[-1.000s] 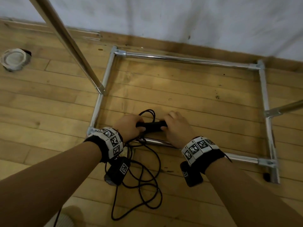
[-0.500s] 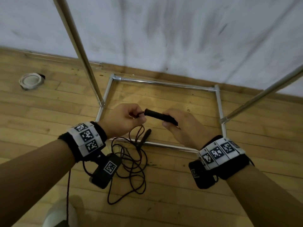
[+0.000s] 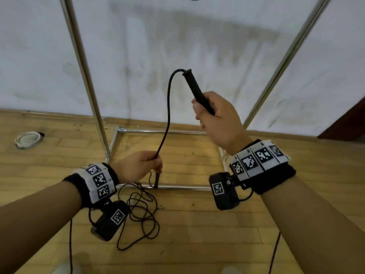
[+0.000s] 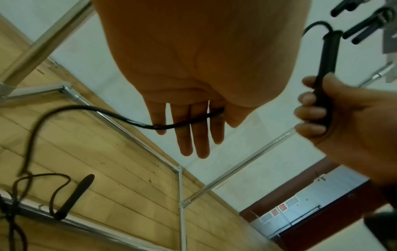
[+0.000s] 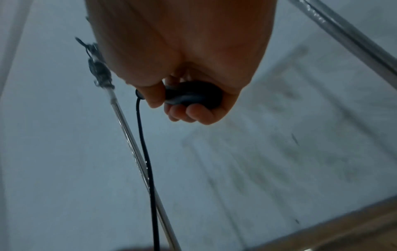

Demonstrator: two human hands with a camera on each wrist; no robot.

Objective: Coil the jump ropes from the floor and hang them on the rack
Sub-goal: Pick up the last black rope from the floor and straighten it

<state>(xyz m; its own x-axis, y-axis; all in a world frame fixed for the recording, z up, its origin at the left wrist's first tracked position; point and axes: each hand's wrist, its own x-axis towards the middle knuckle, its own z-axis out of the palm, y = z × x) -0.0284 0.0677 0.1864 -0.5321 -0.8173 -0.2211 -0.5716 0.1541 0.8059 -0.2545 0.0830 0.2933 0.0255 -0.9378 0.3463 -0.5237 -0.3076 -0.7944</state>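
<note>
My right hand [image 3: 215, 119] is raised in front of the wall and grips one black handle [image 3: 197, 89] of the jump rope, cord end up. From it the black cord [image 3: 167, 115] arcs down into my left hand [image 3: 138, 165], which pinches it under the thumb. In the left wrist view the cord [image 4: 128, 118] lies across nearly straight fingers [image 4: 193, 132], and the right hand [image 4: 343, 118] wraps the handle [image 4: 326, 68]. The second handle [image 3: 157, 179] leans on the rack's front base bar [image 3: 177, 187]. The remaining cord [image 3: 142, 214] lies tangled on the floor.
The rack's chrome uprights [image 3: 83, 66] [image 3: 286, 56] rise at left and right. Other black handles [image 4: 361, 30] hang high on the rack. A roll of tape [image 3: 27, 139] lies on the wooden floor at far left. A white wall stands close behind.
My right hand has lifted the handle from floor level to well above the base. The left hand has slid down the cord, which now stretches between both hands.
</note>
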